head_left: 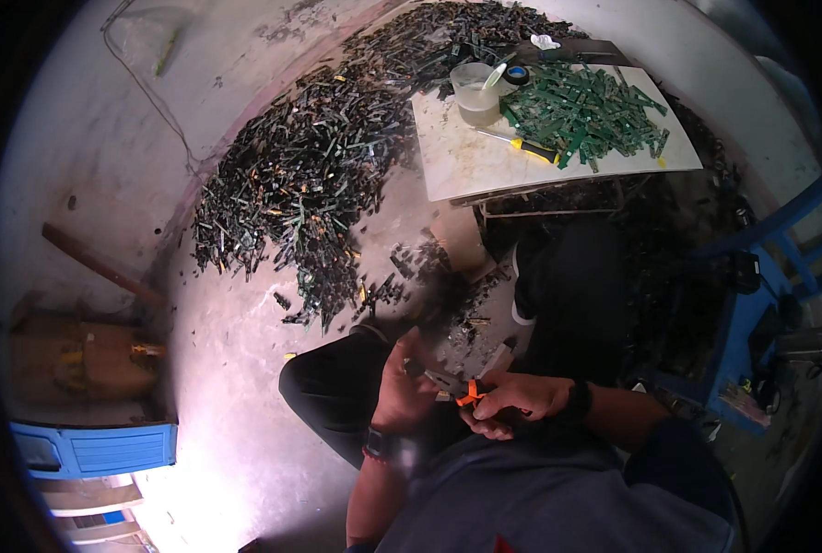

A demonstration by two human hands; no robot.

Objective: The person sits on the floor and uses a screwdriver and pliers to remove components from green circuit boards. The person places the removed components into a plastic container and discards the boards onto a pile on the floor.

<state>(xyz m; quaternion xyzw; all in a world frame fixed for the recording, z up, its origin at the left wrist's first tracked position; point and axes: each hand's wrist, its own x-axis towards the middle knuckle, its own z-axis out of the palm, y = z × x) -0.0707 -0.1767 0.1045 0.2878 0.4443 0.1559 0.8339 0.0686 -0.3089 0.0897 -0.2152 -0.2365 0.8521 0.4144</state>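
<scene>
My right hand (523, 398) is closed round a pair of pliers with orange handles (469, 394), low in front of my body. The pliers' grey jaws (443, 379) point left, toward my other hand. Close by them, my left hand (405, 385) has its fingers bent and slightly smeared by motion. A small dark piece (415, 367) shows at those fingers, but its kind is unclear. Just above my right hand, a dark strip with a pale end (505, 350) sticks up; I cannot tell what holds it.
A white-topped low table (448, 175) bears a heap of green strips (581, 111), a tub of liquid (475, 95), a yellow-handled screwdriver (533, 150) and a tape roll (517, 74). Dark strips (291, 175) cover the floor beyond. A cardboard box (88, 359) stands left, a blue frame (743, 323) right.
</scene>
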